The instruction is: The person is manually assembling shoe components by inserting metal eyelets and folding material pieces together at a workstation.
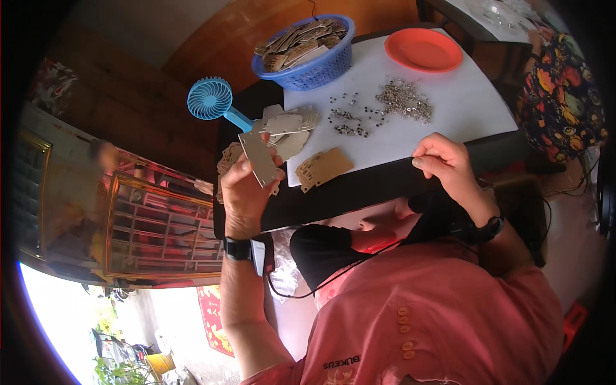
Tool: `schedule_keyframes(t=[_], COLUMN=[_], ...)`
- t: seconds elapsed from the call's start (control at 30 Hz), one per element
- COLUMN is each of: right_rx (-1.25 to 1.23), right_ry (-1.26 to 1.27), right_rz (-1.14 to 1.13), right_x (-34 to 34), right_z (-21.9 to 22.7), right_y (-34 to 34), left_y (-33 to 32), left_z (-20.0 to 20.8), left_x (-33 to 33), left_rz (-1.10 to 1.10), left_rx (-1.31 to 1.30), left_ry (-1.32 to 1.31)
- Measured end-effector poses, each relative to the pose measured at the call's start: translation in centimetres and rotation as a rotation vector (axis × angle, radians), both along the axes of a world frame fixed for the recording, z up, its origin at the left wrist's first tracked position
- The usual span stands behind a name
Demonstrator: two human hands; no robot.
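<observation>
My left hand (242,196) is closed on a flat grey-beige card (258,159), held up at a tilt between thumb and fingers at the table's left side. Over the table's front edge, my right hand (447,163) is pinched, thumb against fingertips; whatever it may hold is too small to make out. A brown die-cut card (325,168) lies on the white tabletop sheet between the hands. Beyond my left hand is a loose pile of grey cards (289,128). Small metal fasteners (404,101) lie in a heap, with darker ones (350,122) scattered to its left.
A blue plastic basket (308,74) full of cut cards stands at the back, beside a red plate (423,50). A blue handheld fan (210,99) lies at the table's left. Another person in a flowered top (561,96) sits at the far right. A cable (301,296) hangs from my left wrist.
</observation>
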State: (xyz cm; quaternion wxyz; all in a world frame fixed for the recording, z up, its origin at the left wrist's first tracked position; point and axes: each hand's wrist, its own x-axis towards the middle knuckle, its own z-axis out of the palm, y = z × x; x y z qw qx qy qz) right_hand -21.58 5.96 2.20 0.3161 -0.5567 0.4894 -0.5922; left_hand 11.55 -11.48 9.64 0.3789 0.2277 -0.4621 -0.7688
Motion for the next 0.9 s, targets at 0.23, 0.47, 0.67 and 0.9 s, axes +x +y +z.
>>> schedule_keyframes(t=[0.23,0.47,0.67,0.9], right_rx=[-0.185,-0.273,0.007,0.127], right_ry=[0.246,0.36,0.111,-0.005], right_rz=[0.039,0.006,0.164,0.227], right_x=[5.5,7.6,6.8,6.1], right_z=[6.2,6.2,5.2,4.5], right_y=[-0.8,-1.3,-1.2,-1.1], left_y=[7.1,9.8,10.9,11.3], left_z=[-3.7,-4.5,-5.0,-6.0], left_x=[-6.4,-8.1,-8.2,-8.6], left_rz=[-0.194,-0.104,0.003,0.009], left_rx=[0.089,0.106,0.095,0.118], left_ry=[0.183,0.136,0.07,0.091])
